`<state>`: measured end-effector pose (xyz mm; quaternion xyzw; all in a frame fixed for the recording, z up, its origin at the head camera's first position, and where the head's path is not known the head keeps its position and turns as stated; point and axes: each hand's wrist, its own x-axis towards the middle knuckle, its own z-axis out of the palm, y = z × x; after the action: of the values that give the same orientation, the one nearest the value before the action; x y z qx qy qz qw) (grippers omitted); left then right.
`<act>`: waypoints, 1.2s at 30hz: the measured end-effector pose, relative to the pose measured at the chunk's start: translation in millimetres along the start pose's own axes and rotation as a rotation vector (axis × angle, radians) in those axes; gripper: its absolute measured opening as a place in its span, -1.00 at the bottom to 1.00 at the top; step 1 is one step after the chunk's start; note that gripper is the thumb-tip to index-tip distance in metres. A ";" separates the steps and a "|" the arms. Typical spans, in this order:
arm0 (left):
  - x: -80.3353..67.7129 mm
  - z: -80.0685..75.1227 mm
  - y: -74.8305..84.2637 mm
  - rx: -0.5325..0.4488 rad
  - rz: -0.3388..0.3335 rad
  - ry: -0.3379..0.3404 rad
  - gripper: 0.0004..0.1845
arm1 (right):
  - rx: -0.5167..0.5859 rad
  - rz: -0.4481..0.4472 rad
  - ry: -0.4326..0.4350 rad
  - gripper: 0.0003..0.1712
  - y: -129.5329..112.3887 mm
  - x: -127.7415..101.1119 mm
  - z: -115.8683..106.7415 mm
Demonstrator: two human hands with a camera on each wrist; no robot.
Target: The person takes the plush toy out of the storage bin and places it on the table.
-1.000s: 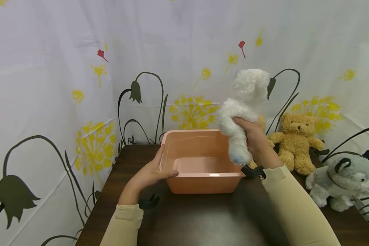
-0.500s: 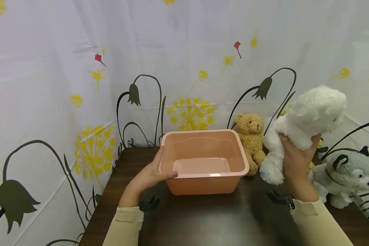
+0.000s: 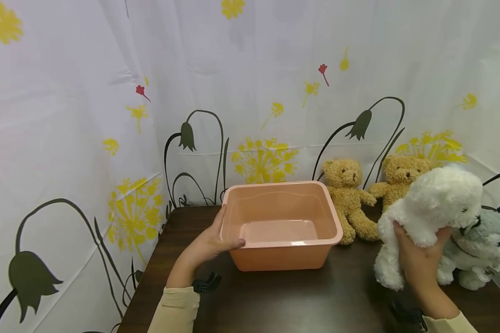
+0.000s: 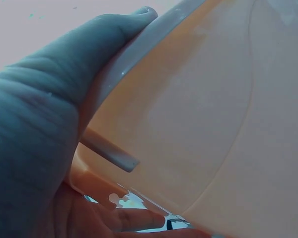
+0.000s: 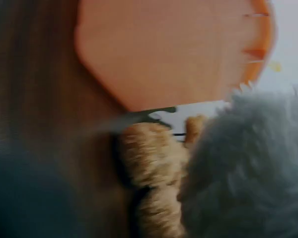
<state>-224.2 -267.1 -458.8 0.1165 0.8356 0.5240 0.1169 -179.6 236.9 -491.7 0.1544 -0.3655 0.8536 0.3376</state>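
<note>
Right of the peach tub, the right hand grips a white plush bear low over the counter; the left hand clasps the tub's near-left rim, thumb inside.

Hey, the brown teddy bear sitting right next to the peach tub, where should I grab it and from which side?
Probably round the torso of the brown teddy bear, coming from the front. It sits upright facing forward, the peach tub crowds its left in the head view and a second brown bear its right. The right hand is full, gripping the white plush.
</note>
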 end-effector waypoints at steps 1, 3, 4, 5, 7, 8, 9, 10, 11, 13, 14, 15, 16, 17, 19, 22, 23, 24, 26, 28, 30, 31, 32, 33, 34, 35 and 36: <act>0.1 0.2 -0.1 0.004 0.002 0.003 0.51 | -0.072 0.020 0.003 -0.10 -0.9 -5.0 -4.3; 0.5 0.5 -1.0 0.006 0.006 0.005 0.50 | -0.242 0.031 0.009 0.08 -1.6 -11.9 -12.1; 0.5 0.4 -1.5 0.008 0.008 0.004 0.49 | -0.375 0.022 0.016 0.18 -1.3 -15.0 -15.7; 0.7 0.5 -1.9 0.005 0.012 0.000 0.48 | -0.498 0.016 0.028 0.20 -0.5 -18.0 -19.0; 0.4 0.9 -3.2 -0.002 0.013 -0.004 0.48 | -0.722 0.019 0.057 0.15 1.6 -23.8 -24.8; 0.0 1.0 -3.7 -0.003 0.015 -0.005 0.47 | -0.816 0.035 0.079 0.11 3.3 -26.3 -26.8; -0.5 1.2 -3.8 -0.006 0.019 -0.007 0.47 | -0.906 0.063 0.099 0.09 5.1 -29.1 -28.1; -1.0 1.3 -3.8 -0.006 0.021 -0.007 0.47 | -0.982 0.100 0.106 0.11 6.8 -31.7 -28.9; -1.5 1.5 -3.9 -0.006 0.024 -0.006 0.47 | -1.042 0.137 0.107 0.16 8.7 -33.3 -29.8; -2.8 1.4 -4.0 0.009 0.021 0.004 0.48 | -1.134 0.201 0.096 0.24 12.7 -35.1 -29.7; -3.1 1.3 -4.2 0.015 0.018 0.010 0.48 | -1.174 0.228 0.084 0.29 14.8 -35.7 -29.5; -3.3 1.1 -4.1 0.018 0.015 0.018 0.48 | -1.211 0.239 0.067 0.32 16.7 -36.1 -29.6; -3.2 0.8 -4.1 0.021 0.013 0.025 0.48 | -1.246 0.238 0.046 0.35 18.8 -36.3 -30.2; -3.0 0.4 -4.3 0.028 0.014 0.032 0.48 | -1.280 0.233 0.027 0.36 21.2 -36.6 -31.1; -2.0 -0.3 -4.7 0.027 0.015 0.040 0.48 | -1.340 0.208 -0.006 0.40 26.5 -37.1 -33.2; 0.0 -0.6 -6.0 0.015 0.012 0.037 0.47 | -1.391 0.213 -0.033 0.41 34.1 -38.1 -38.5; 0.2 -0.9 -6.7 0.018 0.010 0.036 0.46 | -1.387 0.235 -0.039 0.40 36.4 -38.5 -40.3; 0.5 -1.0 -7.1 0.011 0.007 0.033 0.46 | -1.382 0.260 -0.047 0.40 37.9 -38.7 -41.7; 0.7 -1.6 -7.7 0.009 -0.003 0.035 0.45 | -1.359 0.316 -0.062 0.40 39.6 -39.5 -44.0; 0.3 -2.7 -7.1 0.012 -0.009 0.037 0.44 | -1.328 0.349 -0.078 0.40 40.1 -39.8 -45.8; -0.5 -3.9 -5.4 0.011 -0.018 0.044 0.43 | -1.319 0.361 -0.080 0.39 39.9 -39.8 -45.9; -0.6 -3.9 -4.9 0.012 -0.025 0.046 0.43 | -1.327 0.357 -0.075 0.38 40.1 -40.4 -46.8; -0.6 -3.7 -4.6 0.015 -0.029 0.047 0.43 | -1.348 0.353 -0.068 0.38 40.0 -41.0 -47.2; -0.6 -3.4 -4.2 0.015 -0.031 0.047 0.43 | -1.368 0.347 -0.070 0.34 39.5 -41.0 -47.9; -0.5 -3.0 -3.9 0.011 -0.033 0.046 0.43 | -1.398 0.353 -0.073 0.33 38.4 -40.3 -47.7; -0.1 -2.3 -3.5 0.005 -0.029 0.043 0.43 | -1.436 0.356 -0.082 0.31 37.4 -39.4 -48.1; 0.6 -1.6 -3.4 0.005 -0.025 0.041 0.43 | -1.478 0.349 -0.102 0.29 36.3 -38.3 -49.6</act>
<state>-225.4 -269.7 -461.3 0.0955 0.8406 0.5225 0.1060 -177.6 237.0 -564.1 -0.1328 -0.8762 0.4198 0.1961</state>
